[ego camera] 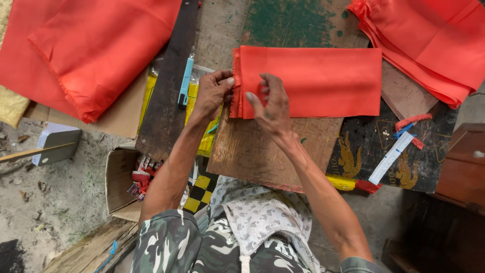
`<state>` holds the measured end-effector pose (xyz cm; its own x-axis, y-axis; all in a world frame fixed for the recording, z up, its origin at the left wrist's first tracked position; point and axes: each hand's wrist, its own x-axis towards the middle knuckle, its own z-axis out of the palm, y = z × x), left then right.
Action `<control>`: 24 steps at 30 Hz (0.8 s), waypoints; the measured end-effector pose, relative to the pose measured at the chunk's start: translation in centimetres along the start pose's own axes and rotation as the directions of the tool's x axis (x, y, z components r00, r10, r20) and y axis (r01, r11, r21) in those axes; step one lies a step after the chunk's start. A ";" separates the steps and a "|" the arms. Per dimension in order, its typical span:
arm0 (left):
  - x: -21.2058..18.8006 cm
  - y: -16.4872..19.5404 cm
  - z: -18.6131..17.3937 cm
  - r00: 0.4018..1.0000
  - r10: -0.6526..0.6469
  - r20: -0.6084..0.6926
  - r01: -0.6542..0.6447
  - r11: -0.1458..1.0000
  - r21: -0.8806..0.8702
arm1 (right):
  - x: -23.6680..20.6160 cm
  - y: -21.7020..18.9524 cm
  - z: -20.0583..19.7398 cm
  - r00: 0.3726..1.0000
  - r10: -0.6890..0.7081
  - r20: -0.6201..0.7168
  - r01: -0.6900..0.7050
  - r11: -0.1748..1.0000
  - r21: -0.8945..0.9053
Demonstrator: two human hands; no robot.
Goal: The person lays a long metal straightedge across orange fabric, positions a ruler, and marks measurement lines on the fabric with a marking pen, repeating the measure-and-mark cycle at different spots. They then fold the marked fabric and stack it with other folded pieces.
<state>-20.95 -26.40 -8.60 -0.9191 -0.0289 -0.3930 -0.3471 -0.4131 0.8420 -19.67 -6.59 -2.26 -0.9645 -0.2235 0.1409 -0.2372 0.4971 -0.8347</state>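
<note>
A stack of red fabric rectangles [313, 81] lies flat on a worn wooden board [273, 151] in front of me. My left hand [212, 91] pinches the stack's frayed left edge with its fingertips. My right hand [270, 103] grips the same edge just to the right, with its thumb on top and fingers curled under the cloth. Both hands touch only this stack.
Large red cloth pieces lie at top left [96, 50] and top right [429, 45]. A light blue utility knife [185, 81] rests on a dark plank. An open cardboard box [121, 182] with small items sits low left. A white strip [390, 157] lies at right.
</note>
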 end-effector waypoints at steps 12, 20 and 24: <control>-2.1 3.2 2.2 0.939 0.338 -0.061 -0.240 0.773 0.587 | 2.4 1.0 1.7 0.970 0.203 0.135 -0.217 0.971 0.098; -1.7 3.7 3.2 0.922 0.387 -0.006 -0.256 0.621 0.741 | 2.5 3.9 0.5 0.955 0.229 0.187 -0.293 0.813 0.503; -1.1 3.6 3.3 0.959 0.284 -0.012 -0.141 0.511 0.848 | 2.5 5.0 -0.6 0.951 0.236 0.200 -0.309 0.704 0.639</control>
<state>-21.84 -24.86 -3.94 -0.9775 -0.1554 -0.1424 -0.2062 0.5652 0.7987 -23.29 -4.16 -5.75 -0.9499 -0.2629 -0.1691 0.2054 -0.1168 -0.9717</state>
